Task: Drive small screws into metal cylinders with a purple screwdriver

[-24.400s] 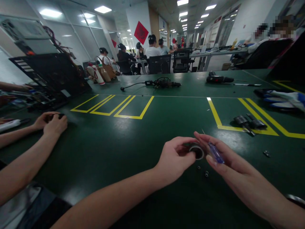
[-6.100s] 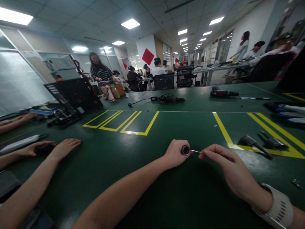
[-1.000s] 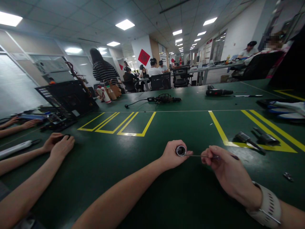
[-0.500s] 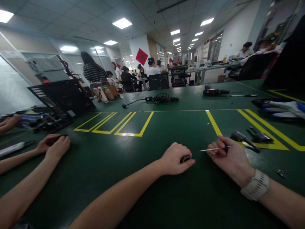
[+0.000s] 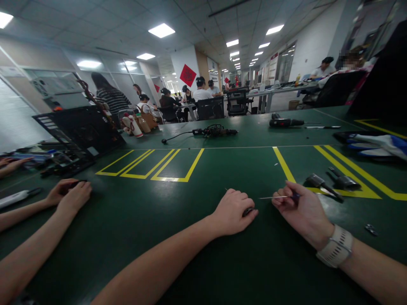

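Observation:
Closed around a small dark round part (image 5: 248, 211), my left hand (image 5: 233, 212) rests low over the green table; its fingers hide most of the part. A thin pointed tip pokes out behind the knuckles. My right hand (image 5: 302, 212), with a pale watch on the wrist, pinches a slim screwdriver (image 5: 274, 197). Its metal shaft points left towards my left hand without touching it, and a bit of blue handle shows between the fingers. Beyond my right hand lie two dark cylindrical parts with stems, one (image 5: 317, 181) nearer and one (image 5: 346, 181) farther right.
A small metal piece (image 5: 371, 229) lies at the right. Farther back are a power drill (image 5: 286, 121), a thin rod (image 5: 322, 127), a black cable bundle (image 5: 214, 131) and blue-white gloves (image 5: 375, 144). At left, a co-worker's hands (image 5: 71, 195) rest near a black panel (image 5: 79, 135).
The dark part has turned slightly in my left hand, and a thin tip now shows behind the knuckles. My right hand and the screwdriver have shifted a little left, as has the whole view.

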A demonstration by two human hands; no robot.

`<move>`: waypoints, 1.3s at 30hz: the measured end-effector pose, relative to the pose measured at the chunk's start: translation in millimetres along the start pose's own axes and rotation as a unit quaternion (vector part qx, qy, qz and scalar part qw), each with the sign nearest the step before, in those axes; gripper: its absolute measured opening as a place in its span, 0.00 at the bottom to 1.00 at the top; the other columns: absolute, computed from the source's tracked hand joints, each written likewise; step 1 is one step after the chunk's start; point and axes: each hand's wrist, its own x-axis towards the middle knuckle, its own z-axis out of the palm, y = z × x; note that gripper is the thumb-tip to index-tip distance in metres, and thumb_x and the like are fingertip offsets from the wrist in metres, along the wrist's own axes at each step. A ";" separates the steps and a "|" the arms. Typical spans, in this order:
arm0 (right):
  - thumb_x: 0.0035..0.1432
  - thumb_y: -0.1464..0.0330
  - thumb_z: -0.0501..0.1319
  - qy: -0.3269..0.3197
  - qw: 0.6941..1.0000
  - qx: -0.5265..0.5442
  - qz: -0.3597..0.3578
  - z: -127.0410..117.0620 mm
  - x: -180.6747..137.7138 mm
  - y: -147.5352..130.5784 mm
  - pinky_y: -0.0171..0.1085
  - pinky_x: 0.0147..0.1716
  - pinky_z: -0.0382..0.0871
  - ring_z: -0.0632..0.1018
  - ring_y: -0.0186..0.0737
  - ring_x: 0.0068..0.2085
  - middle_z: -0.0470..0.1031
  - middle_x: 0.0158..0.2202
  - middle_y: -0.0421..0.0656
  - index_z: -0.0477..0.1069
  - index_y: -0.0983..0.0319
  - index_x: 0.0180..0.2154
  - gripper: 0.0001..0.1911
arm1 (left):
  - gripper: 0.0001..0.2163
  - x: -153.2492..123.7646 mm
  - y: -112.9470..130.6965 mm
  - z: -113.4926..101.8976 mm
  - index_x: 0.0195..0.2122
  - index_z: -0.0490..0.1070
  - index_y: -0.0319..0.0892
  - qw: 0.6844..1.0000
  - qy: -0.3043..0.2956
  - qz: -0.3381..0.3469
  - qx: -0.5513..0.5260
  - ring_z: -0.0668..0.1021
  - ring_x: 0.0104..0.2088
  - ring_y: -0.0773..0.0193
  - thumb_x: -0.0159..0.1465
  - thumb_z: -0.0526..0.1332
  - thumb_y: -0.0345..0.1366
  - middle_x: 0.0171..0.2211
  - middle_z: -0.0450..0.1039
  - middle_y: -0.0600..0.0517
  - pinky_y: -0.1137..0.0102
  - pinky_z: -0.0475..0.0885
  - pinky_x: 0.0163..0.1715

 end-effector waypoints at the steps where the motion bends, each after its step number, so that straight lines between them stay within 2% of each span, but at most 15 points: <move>1: 0.55 0.70 0.58 0.001 1.000 0.000 -0.002 -0.5 0.4 0.4 0.32 0.19 0.64 0.62 0.30 0.16 0.54 0.12 0.33 0.56 0.61 0.17 0.18 | 0.10 0.1 -0.3 0.9 0.31 0.68 0.40 1.000 0.006 -0.009 0.012 0.70 0.32 0.64 0.65 0.52 0.39 0.28 0.68 0.53 0.68 0.60 0.35; 5: 0.54 0.71 0.57 0.008 1.000 0.004 -0.007 -1.2 1.1 1.5 0.32 0.20 0.65 0.62 0.30 0.17 0.57 0.12 0.34 0.58 0.61 0.16 0.17 | 0.11 -1.0 1.8 1.5 0.31 0.68 0.41 0.998 0.008 -0.002 0.064 0.69 0.30 0.64 0.64 0.52 0.39 0.28 0.67 0.53 0.68 0.59 0.33; 10: 0.53 0.71 0.59 0.003 1.000 0.002 -0.017 -0.5 1.5 2.6 0.32 0.20 0.65 0.63 0.30 0.17 0.56 0.12 0.34 0.58 0.61 0.16 0.17 | 0.12 -2.5 10.2 -2.0 0.29 0.69 0.41 0.983 -0.014 0.126 0.130 0.68 0.29 0.64 0.63 0.53 0.42 0.27 0.67 0.52 0.66 0.58 0.32; 13: 0.53 0.70 0.60 -0.001 1.000 0.001 -0.022 -0.2 1.2 3.3 0.32 0.20 0.66 0.63 0.30 0.17 0.56 0.12 0.34 0.58 0.61 0.17 0.17 | 0.12 -2.0 13.7 -3.8 0.28 0.69 0.40 0.974 -0.010 0.161 0.162 0.68 0.29 0.64 0.63 0.54 0.42 0.27 0.67 0.52 0.66 0.57 0.32; 16: 0.53 0.70 0.60 0.003 1.000 0.003 -0.021 0.2 0.8 3.2 0.32 0.20 0.66 0.63 0.29 0.17 0.57 0.13 0.34 0.59 0.61 0.17 0.16 | 0.11 -0.9 12.6 -4.0 0.29 0.69 0.40 0.974 -0.004 0.138 0.180 0.68 0.29 0.63 0.63 0.54 0.41 0.27 0.68 0.51 0.66 0.57 0.32; 27: 0.56 0.72 0.57 0.041 0.999 0.015 0.000 4.4 -2.0 0.5 0.32 0.21 0.68 0.64 0.29 0.17 0.59 0.14 0.35 0.62 0.62 0.18 0.15 | 0.11 9.9 -12.7 2.5 0.30 0.69 0.40 0.986 0.022 -0.038 0.158 0.69 0.30 0.62 0.64 0.52 0.39 0.28 0.68 0.52 0.66 0.60 0.33; 30: 0.56 0.72 0.57 0.043 0.999 0.015 0.001 3.8 -1.9 0.6 0.32 0.21 0.68 0.64 0.29 0.17 0.60 0.15 0.35 0.63 0.62 0.18 0.15 | 0.13 11.8 -16.1 2.8 0.31 0.68 0.40 0.986 0.025 -0.045 0.158 0.69 0.31 0.62 0.64 0.52 0.44 0.29 0.68 0.51 0.66 0.60 0.33; 34: 0.57 0.71 0.57 0.039 0.999 0.011 0.003 2.5 -0.1 0.5 0.32 0.23 0.69 0.65 0.30 0.18 0.60 0.15 0.35 0.63 0.61 0.19 0.14 | 0.22 11.1 -17.4 2.0 0.30 0.67 0.40 0.986 0.036 -0.042 0.158 0.68 0.32 0.59 0.63 0.48 0.54 0.30 0.67 0.49 0.64 0.60 0.34; 36: 0.58 0.70 0.56 0.032 0.999 0.005 0.011 1.8 1.0 0.1 0.33 0.24 0.70 0.68 0.31 0.19 0.61 0.15 0.35 0.64 0.62 0.20 0.14 | 0.21 9.1 -18.6 0.2 0.31 0.67 0.40 0.987 0.048 -0.053 0.146 0.67 0.32 0.59 0.64 0.46 0.52 0.30 0.66 0.49 0.63 0.60 0.35; 39: 0.59 0.70 0.54 0.020 1.000 -0.009 0.022 0.9 1.5 -0.7 0.33 0.26 0.72 0.72 0.33 0.23 0.66 0.18 0.38 0.67 0.62 0.22 0.14 | 0.15 5.2 -21.9 -3.3 0.34 0.67 0.40 0.989 0.062 -0.059 0.117 0.67 0.34 0.59 0.66 0.45 0.43 0.32 0.65 0.49 0.63 0.60 0.37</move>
